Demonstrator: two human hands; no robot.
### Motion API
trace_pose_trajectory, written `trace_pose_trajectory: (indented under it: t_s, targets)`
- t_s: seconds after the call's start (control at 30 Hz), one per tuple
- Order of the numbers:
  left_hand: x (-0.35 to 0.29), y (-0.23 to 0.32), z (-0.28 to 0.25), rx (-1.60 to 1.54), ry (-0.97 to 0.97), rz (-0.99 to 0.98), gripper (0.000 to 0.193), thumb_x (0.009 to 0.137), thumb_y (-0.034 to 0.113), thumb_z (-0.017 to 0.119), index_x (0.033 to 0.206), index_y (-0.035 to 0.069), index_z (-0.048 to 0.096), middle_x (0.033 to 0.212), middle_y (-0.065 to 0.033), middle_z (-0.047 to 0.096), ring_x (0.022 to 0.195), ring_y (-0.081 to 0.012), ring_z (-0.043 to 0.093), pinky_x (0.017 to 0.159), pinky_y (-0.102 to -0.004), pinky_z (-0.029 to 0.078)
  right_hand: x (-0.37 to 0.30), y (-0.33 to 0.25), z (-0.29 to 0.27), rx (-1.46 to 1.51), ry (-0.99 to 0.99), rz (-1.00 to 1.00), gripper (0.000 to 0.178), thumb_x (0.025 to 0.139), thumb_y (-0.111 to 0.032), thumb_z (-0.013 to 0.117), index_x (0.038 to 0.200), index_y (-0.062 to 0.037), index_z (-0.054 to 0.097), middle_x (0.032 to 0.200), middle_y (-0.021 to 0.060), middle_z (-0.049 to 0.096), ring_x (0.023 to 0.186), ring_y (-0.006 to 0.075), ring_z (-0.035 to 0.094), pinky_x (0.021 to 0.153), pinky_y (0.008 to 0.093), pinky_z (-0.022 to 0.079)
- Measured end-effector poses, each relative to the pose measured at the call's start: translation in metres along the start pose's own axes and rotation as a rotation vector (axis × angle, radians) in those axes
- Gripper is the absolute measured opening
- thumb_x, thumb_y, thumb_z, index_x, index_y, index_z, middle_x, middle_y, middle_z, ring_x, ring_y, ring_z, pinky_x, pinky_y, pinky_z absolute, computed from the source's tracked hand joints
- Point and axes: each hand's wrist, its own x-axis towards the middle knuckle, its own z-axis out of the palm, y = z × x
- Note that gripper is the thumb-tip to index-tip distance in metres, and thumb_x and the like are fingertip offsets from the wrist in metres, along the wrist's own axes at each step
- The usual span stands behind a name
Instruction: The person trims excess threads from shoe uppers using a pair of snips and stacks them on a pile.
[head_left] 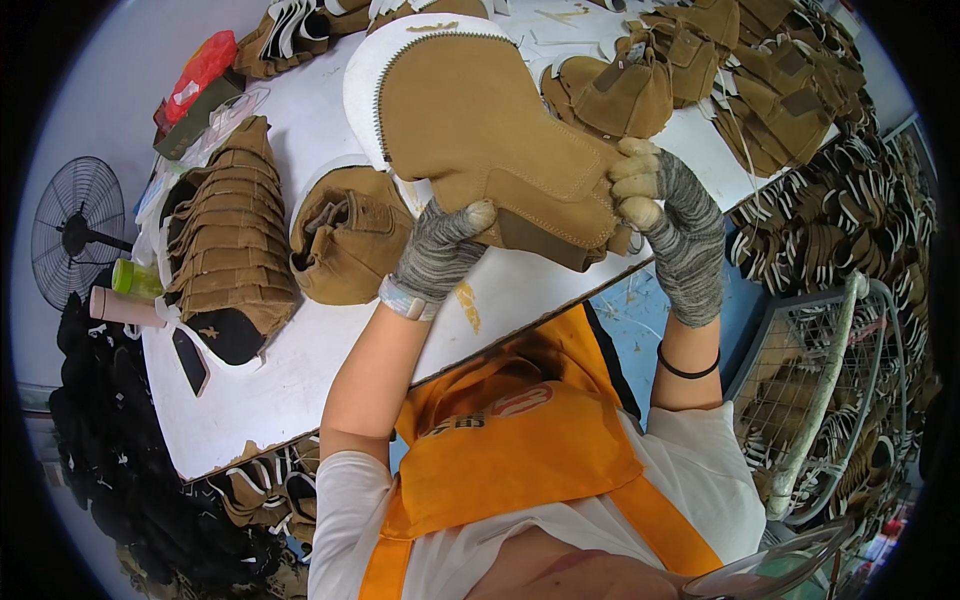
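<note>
Raised above the white table, a brown suede shoe upper [470, 110] with zigzag stitching joining it to a white edge is stretched between my two hands. My left hand [435, 255], in a grey knit glove, is closed on its lower left part, thumb on the suede. My right hand [675, 215], gloved alike, pinches its right end with the fingertips. Left of my left hand, another brown shoe upper [350, 240] lies on the table. Beyond the held piece sits a further brown upper [610, 95].
A row of nested brown uppers [235, 230] lies on the white table [235, 410], with a phone-like dark object [189, 362] nearby. Stacked uppers [775, 110] fill the far right. A wire cart [800, 380] stands right; a fan [78, 215] is at left.
</note>
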Motion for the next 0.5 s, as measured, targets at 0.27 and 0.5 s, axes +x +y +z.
trace_pose_trajectory:
  t_s: [0.27,0.5]
  targets:
    - [-0.002,-0.003,-0.001,-0.041,-0.008,-0.001,0.072,0.074,0.024,0.079,0.133,0.004,0.044,0.128,-0.0088,0.054,0.117,-0.0229,0.053,0.100,-0.0363,0.045,0.006,0.006,0.017,0.436,0.220,0.093,0.028,0.084,-0.024,0.070,0.101,-0.0017,0.068,0.107,0.0093,0.066,0.097,0.0169,0.060,0.090,0.0286,0.047]
    - [0.004,0.002,0.002,-0.209,0.017,0.043,0.077,0.075,0.016,0.078,0.138,0.005,0.036,0.133,-0.0121,0.049,0.123,-0.0296,0.049,0.105,-0.0438,0.042,0.002,-0.007,0.018,0.076,0.348,0.035,0.031,0.088,-0.030,0.067,0.103,-0.0033,0.062,0.095,0.0048,0.062,0.085,0.0117,0.057,0.078,0.0260,0.048]
